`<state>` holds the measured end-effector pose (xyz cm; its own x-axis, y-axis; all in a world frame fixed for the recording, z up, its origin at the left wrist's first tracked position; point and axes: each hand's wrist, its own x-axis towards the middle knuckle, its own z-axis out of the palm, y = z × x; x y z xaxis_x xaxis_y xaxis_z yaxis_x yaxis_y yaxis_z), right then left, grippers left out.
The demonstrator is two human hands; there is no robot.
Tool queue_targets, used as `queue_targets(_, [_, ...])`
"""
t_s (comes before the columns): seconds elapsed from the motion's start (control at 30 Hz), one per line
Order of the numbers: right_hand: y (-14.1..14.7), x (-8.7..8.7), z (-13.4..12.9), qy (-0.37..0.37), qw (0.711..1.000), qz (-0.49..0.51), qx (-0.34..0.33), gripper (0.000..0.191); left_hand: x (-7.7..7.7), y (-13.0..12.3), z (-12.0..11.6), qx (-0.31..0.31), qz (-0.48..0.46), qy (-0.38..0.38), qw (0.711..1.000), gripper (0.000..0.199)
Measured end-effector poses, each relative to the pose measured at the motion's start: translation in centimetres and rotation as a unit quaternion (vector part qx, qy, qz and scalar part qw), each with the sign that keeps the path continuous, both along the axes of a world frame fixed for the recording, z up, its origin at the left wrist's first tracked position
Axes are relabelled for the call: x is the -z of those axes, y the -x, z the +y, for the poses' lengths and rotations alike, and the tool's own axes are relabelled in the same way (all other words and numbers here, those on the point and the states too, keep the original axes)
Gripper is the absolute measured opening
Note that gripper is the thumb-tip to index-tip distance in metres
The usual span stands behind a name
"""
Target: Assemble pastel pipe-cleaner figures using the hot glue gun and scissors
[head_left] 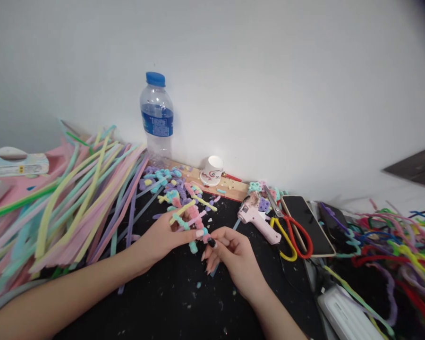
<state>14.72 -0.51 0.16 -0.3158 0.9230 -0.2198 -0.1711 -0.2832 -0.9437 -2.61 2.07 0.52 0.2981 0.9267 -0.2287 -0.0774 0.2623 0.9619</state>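
Observation:
Between my two hands, above the black work surface (184, 302), is a small shape of twisted pipe cleaners (197, 218) in pink, mint and yellow. My left hand (172, 233) has its thumb and fingers closed around the piece from the left. From the right, my right hand (230, 248) pinches its lower end with thumb and index finger, the other fingers curled below. Just behind lies a pile of finished twisted pipe cleaner shapes (163, 177) in purple, blue and yellow. The exact spot gripped by the left fingers is partly hidden.
Loose pastel pipe cleaners (88, 203) spread on the left. A plastic bottle (157, 118) and paper cup (212, 171) stand by the wall. Rightward lie a pink glue gun (258, 219), scissors (297, 236), a phone (308, 224), a white power strip (347, 314) and tangled bright pipe cleaners (407, 250).

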Motion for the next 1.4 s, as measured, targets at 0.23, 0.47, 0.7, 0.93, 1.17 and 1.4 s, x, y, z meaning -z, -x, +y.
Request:
queue_targets(0.23, [0.03,0.06,0.07,-0.002,1.000,-0.010,0.000,0.018,-0.05,0.17,-0.23,0.000,0.012,-0.006,1.000,0.019])
queue_targets(0.47, [0.00,0.08,-0.01,0.001,1.000,-0.020,0.002,0.017,0.22,0.16,-0.18,0.001,0.028,-0.017,0.999,0.020])
queue_targets(0.7, [0.09,-0.08,0.00,0.005,1.000,-0.025,-0.001,0.018,0.14,0.22,-0.13,0.004,0.023,-0.015,1.000,0.019])
queue_targets(0.93, [0.02,-0.07,-0.04,0.005,1.000,-0.028,-0.003,0.019,0.24,0.21,-0.18,0.016,0.005,-0.006,1.000,0.018])
queue_targets(1.17, [0.03,-0.07,0.00,0.004,1.000,-0.027,-0.001,0.018,0.24,0.18,-0.14,0.012,0.014,-0.008,1.000,0.018])
queue_targets(1.4, [0.12,-0.08,-0.07,0.005,1.000,-0.015,0.022,0.017,0.41,0.13,-0.13,-0.015,-0.044,0.031,0.998,0.019])
